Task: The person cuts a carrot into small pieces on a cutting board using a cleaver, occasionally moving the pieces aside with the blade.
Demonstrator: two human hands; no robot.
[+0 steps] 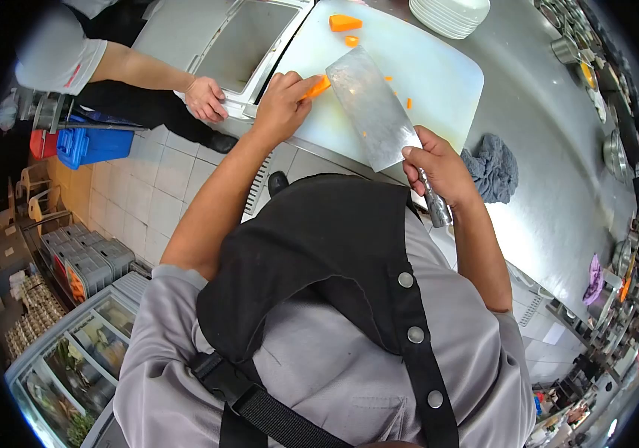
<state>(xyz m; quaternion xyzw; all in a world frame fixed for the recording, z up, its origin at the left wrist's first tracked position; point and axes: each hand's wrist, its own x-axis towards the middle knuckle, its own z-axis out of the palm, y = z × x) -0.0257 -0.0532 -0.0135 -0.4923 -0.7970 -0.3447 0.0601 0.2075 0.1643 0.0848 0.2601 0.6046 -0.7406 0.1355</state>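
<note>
Carrot piece (318,87) on cutting board (446,86), left of cleaver (371,108), long axis roughly crosswise to blade, contact unclear; left hand (282,108) nearer, fingers closed on carrot; right hand (439,166) closed round cleaver handle

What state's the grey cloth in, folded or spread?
Neither: the grey cloth lies bunched in a crumpled heap beside the cutting board.

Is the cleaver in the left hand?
No, the right hand grips the cleaver by its handle, while the left hand holds an orange piece on the cutting board.
</note>
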